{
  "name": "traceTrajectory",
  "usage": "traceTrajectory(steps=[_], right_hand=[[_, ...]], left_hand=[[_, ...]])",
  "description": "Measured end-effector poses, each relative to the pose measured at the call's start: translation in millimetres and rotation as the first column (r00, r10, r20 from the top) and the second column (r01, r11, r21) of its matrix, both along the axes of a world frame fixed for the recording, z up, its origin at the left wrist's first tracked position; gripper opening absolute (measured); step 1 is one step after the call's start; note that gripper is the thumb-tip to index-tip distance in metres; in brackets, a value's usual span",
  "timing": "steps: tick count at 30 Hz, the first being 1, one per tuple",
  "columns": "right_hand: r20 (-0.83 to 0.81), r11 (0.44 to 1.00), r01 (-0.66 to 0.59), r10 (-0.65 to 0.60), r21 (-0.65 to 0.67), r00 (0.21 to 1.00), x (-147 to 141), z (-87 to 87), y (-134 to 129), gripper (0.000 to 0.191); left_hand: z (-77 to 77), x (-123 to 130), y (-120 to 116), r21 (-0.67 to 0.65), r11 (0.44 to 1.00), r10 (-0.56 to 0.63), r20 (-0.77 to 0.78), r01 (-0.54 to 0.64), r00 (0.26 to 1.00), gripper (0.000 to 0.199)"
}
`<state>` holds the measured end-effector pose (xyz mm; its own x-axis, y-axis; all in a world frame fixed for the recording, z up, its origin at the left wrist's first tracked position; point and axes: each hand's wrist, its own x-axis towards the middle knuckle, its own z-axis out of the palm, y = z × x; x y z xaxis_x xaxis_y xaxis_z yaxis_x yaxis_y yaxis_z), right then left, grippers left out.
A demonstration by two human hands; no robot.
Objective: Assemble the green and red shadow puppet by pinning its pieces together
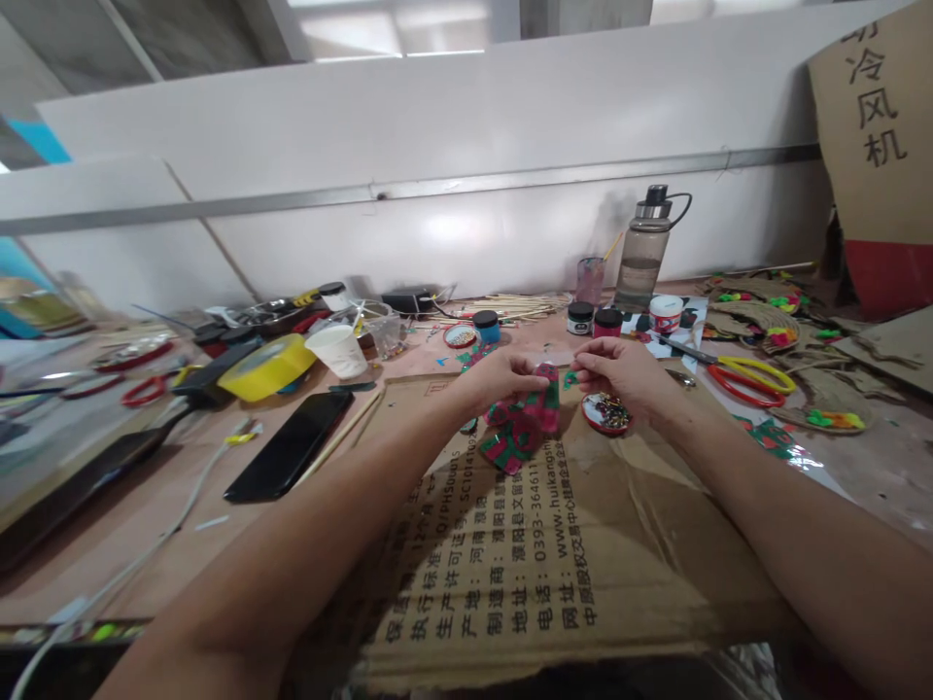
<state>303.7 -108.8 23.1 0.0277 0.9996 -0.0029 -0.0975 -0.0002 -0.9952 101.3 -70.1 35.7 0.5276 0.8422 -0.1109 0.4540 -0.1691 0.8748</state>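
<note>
My left hand [501, 377] is closed on the edge of a pink and green painted piece [516, 433], which is held just above a flattened cardboard sheet [481, 583]. The material of that piece is hard to tell. Across from it, my right hand [616, 371] has thumb and fingers pinched together close to the piece; anything between the fingertips is too small to name. Just below the right hand lies a small red-rimmed lid [606, 414] with dark and shiny beads in it.
Left of the cardboard are a black phone [290, 447], yellow tape [268, 367] and a white paper cup [336, 352]. Paint jars [580, 318] and a water bottle [642, 248] stand behind. Scissors [743, 377] and braided decorations [773, 331] lie at right.
</note>
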Motion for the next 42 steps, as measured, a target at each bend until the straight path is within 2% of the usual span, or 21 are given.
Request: traceTrajectory(steps=[3,8,11,14,16,19,22,25,30,33,36,39,42], right_hand=[[0.028,1.000,0.003,-0.003,0.002,1.000,0.3,2.1,-1.6,0.010],[0.050,1.000,0.015,-0.015,-0.018,0.999,-1.6,5.4,-4.2,0.012],[0.060,1.000,0.004,-0.004,-0.011,0.998,-1.4,5.3,-4.3,0.010],[0.074,1.000,-0.023,0.023,0.004,0.997,-0.5,3.3,-3.7,0.012],[0.066,0.999,-0.044,0.043,0.014,0.997,-0.7,1.6,-3.8,0.015],[0.052,0.997,-0.071,0.070,0.022,0.996,-3.8,0.8,-5.8,0.018],[0.055,0.997,-0.072,0.071,0.019,0.996,-8.8,1.9,-9.3,0.019],[0.054,0.996,-0.087,0.086,0.009,0.995,-12.5,2.5,-11.7,0.018],[0.060,0.992,-0.118,0.120,-0.037,0.991,-14.0,-1.0,-11.1,0.015],[0.055,0.988,-0.144,0.147,-0.050,0.988,-15.0,-3.4,-10.3,0.013],[0.078,0.981,-0.188,0.192,-0.050,0.978,-18.4,-2.3,-12.3,0.010],[0.156,0.976,-0.217,0.219,-0.031,0.963,-24.7,4.9,-18.8,0.008],[0.248,0.974,-0.226,0.213,0.026,0.945,-31.4,13.9,-26.7,0.011]], left_hand=[[0.5,-2.3,-2.9,0.000,0.996,-0.085,-0.095,0.085,0.992,0.035],[10.9,-7.6,-15.9,0.012,0.980,-0.190,-0.282,0.201,0.941,0.038],[14.5,-11.9,-25.4,0.122,0.978,-0.119,-0.342,0.170,0.932,0.040],[12.6,-17.8,-33.8,0.321,0.940,0.009,-0.374,0.120,0.927,0.020],[9.8,-22.0,-38.8,0.379,0.908,0.007,-0.436,0.176,0.900,0.014],[7.1,-26.8,-44.1,0.368,0.874,-0.053,-0.577,0.318,0.815,0.028],[5.9,-28.2,-44.6,0.372,0.846,-0.068,-0.634,0.381,0.770,0.029],[3.5,-26.9,-41.6,0.380,0.850,-0.075,-0.599,0.366,0.797,0.025],[2.4,-24.6,-37.0,0.280,0.916,-0.123,-0.484,0.287,0.866,0.014],[10.4,-28.2,-33.5,0.237,0.944,-0.117,-0.414,0.231,0.903,0.003],[22.9,-35.6,-27.7,0.171,0.964,-0.136,-0.334,0.202,0.933,0.009],[32.4,-42.2,-22.3,0.191,0.976,-0.055,-0.256,0.107,0.965,0.014],[32.1,-43.1,-18.9,0.260,0.965,0.051,-0.138,-0.013,0.989,0.021]])
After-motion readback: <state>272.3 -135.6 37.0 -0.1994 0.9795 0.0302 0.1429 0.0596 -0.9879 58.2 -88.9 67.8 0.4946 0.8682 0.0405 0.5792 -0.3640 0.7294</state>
